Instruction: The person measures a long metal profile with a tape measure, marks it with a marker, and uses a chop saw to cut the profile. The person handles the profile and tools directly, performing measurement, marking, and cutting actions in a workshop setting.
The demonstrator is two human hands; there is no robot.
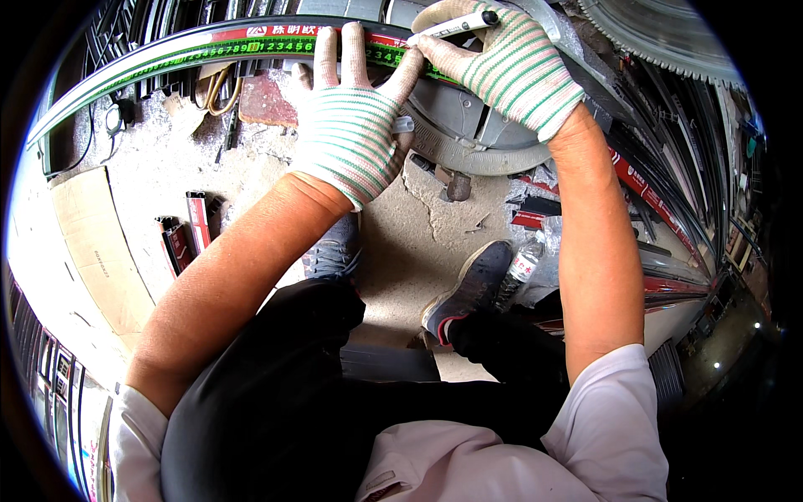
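My left hand [345,130], in a white glove with green stripes, lies with fingers spread across a green tape measure [272,47]. The tape runs along a long dark profile strip [159,50] with a red printed film. A small translucent piece [403,125] pokes out beside the left thumb; the rest of it is hidden. My right hand [523,75], gloved alike, is closed around a white marker pen [460,27] with a black end. The pen's other end is down at the strip, close to my left thumb, with its tip partly covered by fingers.
Under the strip sits a round grey saw base [493,159]. A large toothed saw blade [669,33] is at the top right. Bundled profiles [669,159] lie to the right, short offcuts [198,219] and cardboard [99,251] to the left. A plastic bottle [524,261] lies by my shoe.
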